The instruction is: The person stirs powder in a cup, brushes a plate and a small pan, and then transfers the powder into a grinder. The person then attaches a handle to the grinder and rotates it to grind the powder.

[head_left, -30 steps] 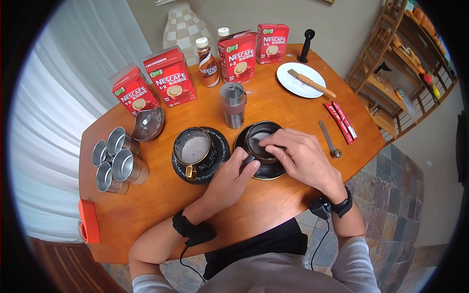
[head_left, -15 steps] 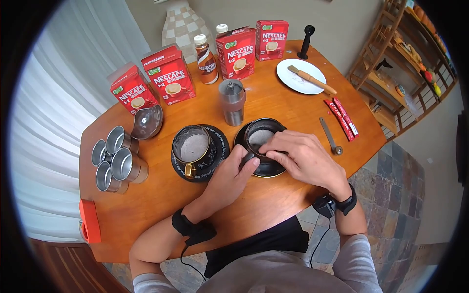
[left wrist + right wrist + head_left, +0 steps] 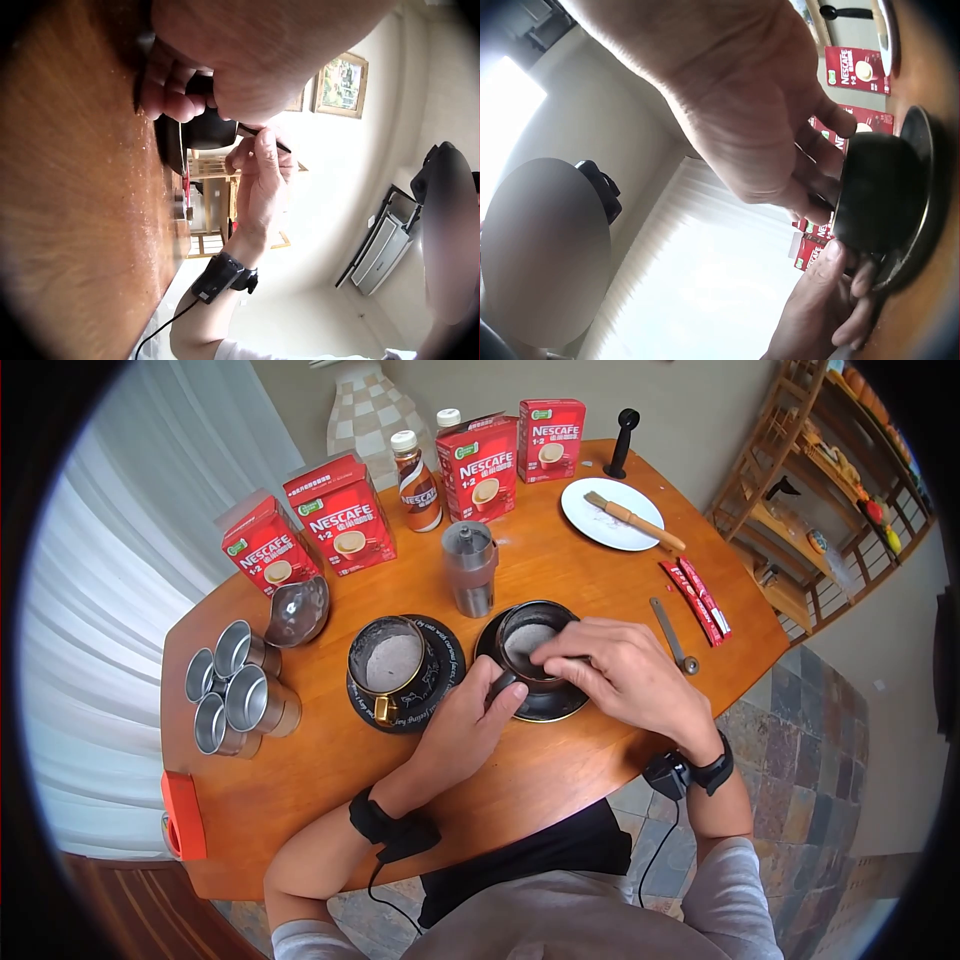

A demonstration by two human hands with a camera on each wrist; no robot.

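A black cup (image 3: 530, 640) with pale greyish contents stands on a black saucer (image 3: 548, 708). My left hand (image 3: 462, 728) grips this cup's handle. Over the rim, my right hand (image 3: 630, 678) pinches a thin dark stick (image 3: 282, 146), seen sticking out past the fingers in the left wrist view; its lower end is hidden in the cup. In the right wrist view the cup (image 3: 881, 191) sits between both hands. Left of it is a second black cup (image 3: 392, 660) with a gold handle and similar contents, on a lettered black saucer (image 3: 440, 695).
A coffee grinder (image 3: 472, 570) stands behind the cups, with red Nescafe boxes (image 3: 340, 515) and a bottle (image 3: 416, 485) farther back. Metal cups (image 3: 250, 695) are at left. A brush (image 3: 635, 520) on a white plate (image 3: 590, 530), red sachets (image 3: 695, 600) and a measuring spoon (image 3: 672, 635) lie at right.
My right hand has shifted slightly about the cup's rim, still pinching over it, and more of the contents shows. The left hand keeps its grip on the handle; the view has moved slightly.
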